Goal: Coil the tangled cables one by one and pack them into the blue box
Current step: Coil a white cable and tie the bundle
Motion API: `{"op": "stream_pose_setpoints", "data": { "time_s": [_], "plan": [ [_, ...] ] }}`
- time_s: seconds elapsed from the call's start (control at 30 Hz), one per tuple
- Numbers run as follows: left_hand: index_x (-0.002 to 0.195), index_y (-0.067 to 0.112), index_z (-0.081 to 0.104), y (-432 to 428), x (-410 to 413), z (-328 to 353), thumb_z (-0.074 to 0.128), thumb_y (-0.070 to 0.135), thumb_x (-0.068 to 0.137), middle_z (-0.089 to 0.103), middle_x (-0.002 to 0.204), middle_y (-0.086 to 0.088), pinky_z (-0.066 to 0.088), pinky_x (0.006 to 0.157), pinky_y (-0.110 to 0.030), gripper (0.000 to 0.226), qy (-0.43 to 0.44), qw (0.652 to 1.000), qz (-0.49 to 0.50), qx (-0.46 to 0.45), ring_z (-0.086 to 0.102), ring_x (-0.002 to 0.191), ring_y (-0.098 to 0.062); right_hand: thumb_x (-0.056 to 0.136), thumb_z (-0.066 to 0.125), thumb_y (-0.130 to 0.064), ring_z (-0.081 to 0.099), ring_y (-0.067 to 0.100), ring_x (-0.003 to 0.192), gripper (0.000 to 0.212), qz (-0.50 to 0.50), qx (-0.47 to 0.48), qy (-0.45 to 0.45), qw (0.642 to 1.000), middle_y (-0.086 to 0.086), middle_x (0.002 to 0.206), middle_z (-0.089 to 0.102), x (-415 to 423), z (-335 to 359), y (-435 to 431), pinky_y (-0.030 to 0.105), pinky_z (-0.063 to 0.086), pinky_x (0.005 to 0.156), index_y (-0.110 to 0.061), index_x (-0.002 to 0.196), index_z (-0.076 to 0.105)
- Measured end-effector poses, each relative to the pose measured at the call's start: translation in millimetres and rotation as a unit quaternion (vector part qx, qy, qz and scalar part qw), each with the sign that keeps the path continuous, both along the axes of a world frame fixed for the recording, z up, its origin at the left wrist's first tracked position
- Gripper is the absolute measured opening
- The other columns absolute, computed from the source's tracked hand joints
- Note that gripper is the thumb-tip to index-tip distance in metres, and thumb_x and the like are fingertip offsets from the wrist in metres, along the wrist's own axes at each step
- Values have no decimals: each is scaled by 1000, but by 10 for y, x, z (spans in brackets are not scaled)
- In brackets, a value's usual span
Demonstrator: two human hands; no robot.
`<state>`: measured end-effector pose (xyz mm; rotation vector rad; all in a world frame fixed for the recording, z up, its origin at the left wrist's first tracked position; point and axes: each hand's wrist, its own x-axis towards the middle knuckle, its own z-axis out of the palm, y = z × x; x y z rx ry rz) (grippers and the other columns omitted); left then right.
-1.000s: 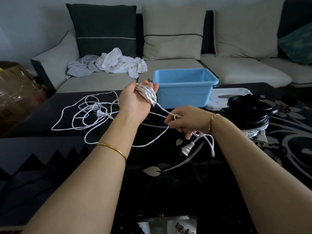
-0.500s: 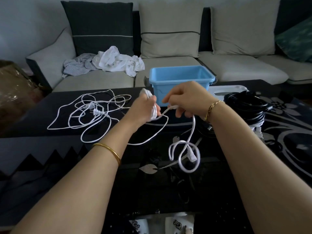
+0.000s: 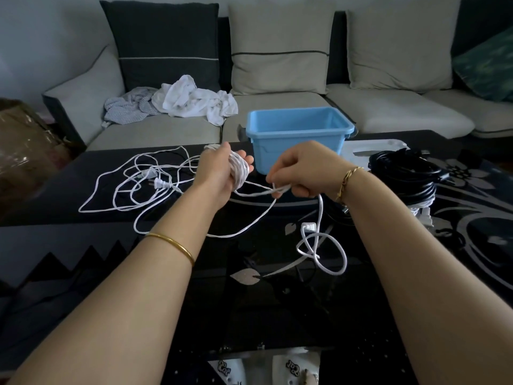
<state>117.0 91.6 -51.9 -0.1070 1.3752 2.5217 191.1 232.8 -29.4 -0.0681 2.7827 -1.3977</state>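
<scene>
A white cable (image 3: 239, 170) is being handled above a dark glass table (image 3: 83, 245). Several turns of it are wound round the left hand (image 3: 219, 170), which is raised with its fingers curled over the bundle, so the turns are gripped against the palm. From this bundle 1 strand is led across to the right hand (image 3: 302, 169), where it is pinched between the thumb and the curled fingers. Below the right hand the cable is seen hanging down into a loose knotted loop, with a white plug (image 3: 308, 227) at its end; whether the loop touches the table cannot be told. A further length is trailed low over the table towards the left, where it is joined to a loose white tangle (image 3: 133, 190) spread flat on the surface, with a second plug (image 3: 159, 184) lying among the strands.

The blue box (image 3: 298, 140) is set upright at the far edge of the table, just behind the 2 hands, with its open top facing up. To its right a flat white lid (image 3: 372, 151) is laid, and beside that a coiled black cable bundle (image 3: 402, 176) is stacked. A gold bangle (image 3: 177, 245) is worn on the left forearm and a gold bracelet (image 3: 347, 179) on the right wrist. Behind the table a grey sofa (image 3: 155, 132) is placed, with crumpled clothes (image 3: 177, 102) on its seat.
</scene>
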Motion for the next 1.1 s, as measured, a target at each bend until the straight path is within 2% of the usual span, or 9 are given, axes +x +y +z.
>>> {"op": "stream_pose_setpoints", "data": {
  "time_s": [0.1,0.23,0.43,0.53,0.67,0.77,0.83,0.97,1.1],
  "plan": [
    [98,-1,47,16,11,-102,33,16,103,57,85,-10,52,66,-28,22,102,981,-5,-163,63,66,-14,79,61,-2,39,10,37,12,-12,-39,40,998,2,53,64,-24,9,-52,16,30,35,-11,74,68],
    [105,-11,46,69,96,-144,34,10,99,62,74,-16,51,57,-23,26,251,868,-71,-423,61,54,-11,74,66,-3,43,12,39,16,-98,-32,110,989,10,61,60,-71,21,11,17,35,37,-19,74,64],
    [70,5,50,35,229,-64,47,36,97,53,53,-3,49,57,-18,42,308,800,-191,-478,57,49,-14,75,61,5,46,-1,38,23,-189,-70,187,961,-2,64,60,-100,-18,244,12,37,43,-18,74,62],
    [91,13,50,8,219,-77,62,37,88,55,72,3,49,60,-16,28,345,718,-199,-570,66,69,-15,76,60,2,48,7,49,24,-230,-78,223,944,-3,65,59,-136,-23,312,21,41,53,-22,74,63],
    [71,12,45,-65,152,-147,50,17,92,50,62,-2,48,47,-22,22,291,755,-166,-563,50,45,-11,76,55,2,53,10,63,26,-328,-95,289,894,-1,71,61,-144,17,455,21,45,64,-21,78,65],
    [76,9,50,-89,112,-122,46,11,92,47,59,-3,42,40,-23,17,198,833,-156,-493,43,43,-13,78,50,3,54,13,74,29,-402,-40,280,871,1,78,61,-155,-63,530,20,44,70,-17,87,69],
    [81,5,59,-71,124,-62,45,11,92,44,52,0,38,39,-21,18,159,868,-181,-433,40,42,-13,78,48,3,58,18,79,32,-373,11,217,902,5,84,63,-203,-192,522,25,49,76,-19,87,70],
    [89,-2,63,-23,185,20,41,10,89,38,46,2,33,38,-20,25,167,864,-206,-429,35,39,-12,81,52,0,63,23,94,29,-236,73,95,964,5,94,69,-225,-317,363,28,48,83,-25,82,67],
    [88,-1,62,8,194,16,39,10,89,38,45,2,32,38,-19,26,172,852,-187,-457,34,38,-14,86,46,-8,62,13,92,25,-128,-32,84,988,2,90,71,-146,-184,105,21,48,84,-19,86,68]
  ]
}}
